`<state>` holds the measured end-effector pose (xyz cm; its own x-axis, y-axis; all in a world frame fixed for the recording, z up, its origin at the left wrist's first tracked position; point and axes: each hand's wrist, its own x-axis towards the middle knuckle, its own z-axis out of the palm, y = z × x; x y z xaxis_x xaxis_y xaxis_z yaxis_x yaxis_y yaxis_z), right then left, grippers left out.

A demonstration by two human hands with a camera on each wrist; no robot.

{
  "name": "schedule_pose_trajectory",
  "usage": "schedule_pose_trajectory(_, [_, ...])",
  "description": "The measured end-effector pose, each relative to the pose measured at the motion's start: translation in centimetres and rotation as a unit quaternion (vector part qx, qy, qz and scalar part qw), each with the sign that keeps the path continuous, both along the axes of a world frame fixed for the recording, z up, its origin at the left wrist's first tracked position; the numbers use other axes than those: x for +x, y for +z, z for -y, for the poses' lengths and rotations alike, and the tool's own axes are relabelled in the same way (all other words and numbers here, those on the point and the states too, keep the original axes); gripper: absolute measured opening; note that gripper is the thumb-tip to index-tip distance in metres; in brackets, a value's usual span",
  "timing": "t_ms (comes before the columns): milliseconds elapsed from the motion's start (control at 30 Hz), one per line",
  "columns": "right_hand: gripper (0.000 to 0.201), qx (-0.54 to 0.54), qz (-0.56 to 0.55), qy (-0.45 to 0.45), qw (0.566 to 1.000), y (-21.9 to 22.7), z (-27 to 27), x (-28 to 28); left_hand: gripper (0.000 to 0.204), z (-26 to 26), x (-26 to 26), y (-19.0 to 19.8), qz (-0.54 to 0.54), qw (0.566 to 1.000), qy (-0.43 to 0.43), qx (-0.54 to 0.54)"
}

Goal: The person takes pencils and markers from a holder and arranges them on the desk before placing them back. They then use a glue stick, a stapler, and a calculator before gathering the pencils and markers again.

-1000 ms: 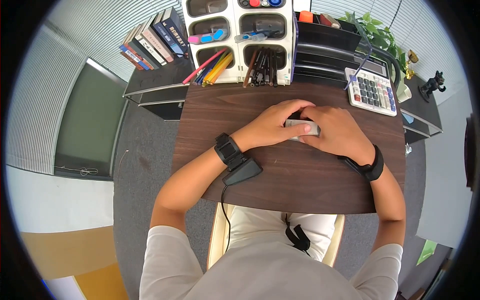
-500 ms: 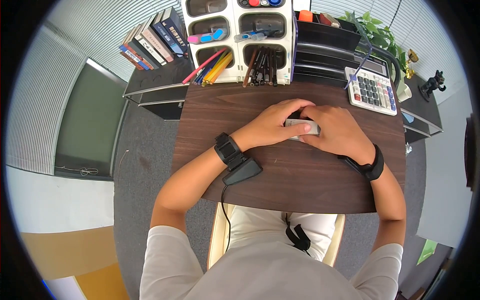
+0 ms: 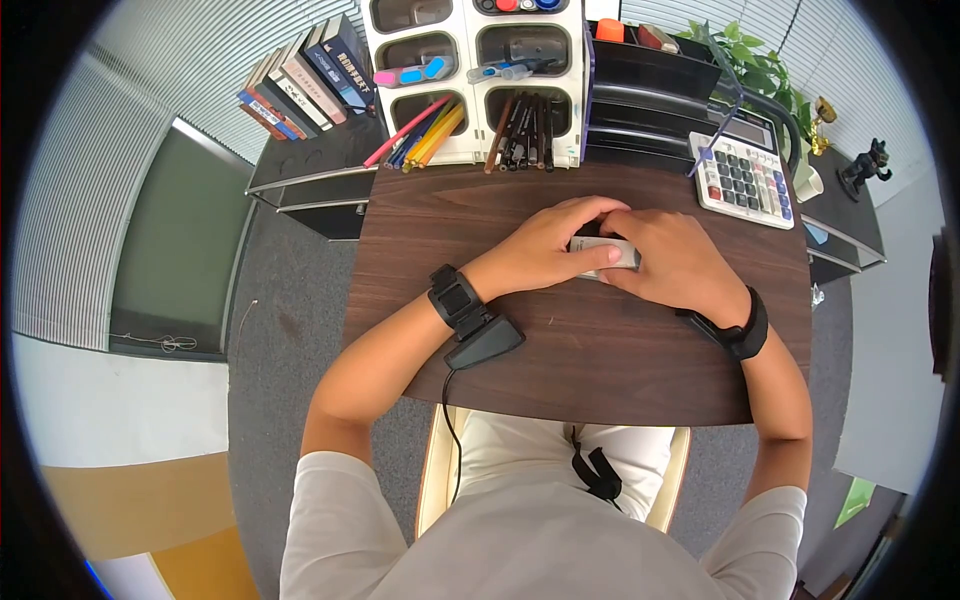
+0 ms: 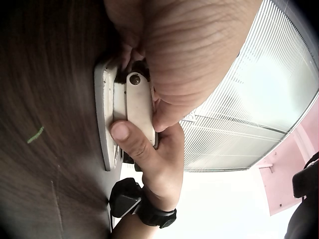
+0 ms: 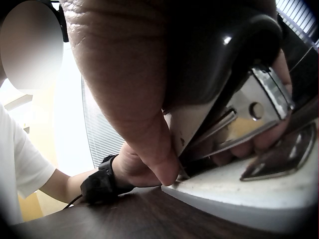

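Note:
A stapler with a pale base and a dark top stands on the brown desk, its pale side partly showing between the hands. The left hand grips it from the left, thumb along the near side. From the right, the right hand curls round the other end. In the left wrist view the stapler's pale side arm has a round pivot, and the right thumb presses near the base. The right wrist view shows the metal front raised above the base; fingers hide much of it.
A white organizer with pencils and pens stands at the back of the desk, beside a black rack. A calculator leans at the back right. A cabled black device hangs by the left wrist.

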<state>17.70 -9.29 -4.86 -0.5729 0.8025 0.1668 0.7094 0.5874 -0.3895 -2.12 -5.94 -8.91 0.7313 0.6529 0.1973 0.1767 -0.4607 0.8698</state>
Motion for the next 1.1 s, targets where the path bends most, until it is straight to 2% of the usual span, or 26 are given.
schedule_pose_trajectory(567, [0.033,-0.027,0.010,-0.006,1.000,-0.06,-0.08,0.05,0.054,0.10,0.04,0.21,-0.004,1.000,0.005,-0.009])
schedule_pose_trajectory(733, [0.030,0.008,0.010,0.001,1.000,-0.30,-0.14,0.10,0.054,0.09,0.07,0.12,-0.001,1.000,0.005,-0.006])
schedule_pose_trajectory(1100, [0.030,-0.001,0.011,-0.001,1.000,-0.18,-0.14,0.06,0.053,-0.02,0.03,-0.08,0.002,1.000,0.003,0.001])
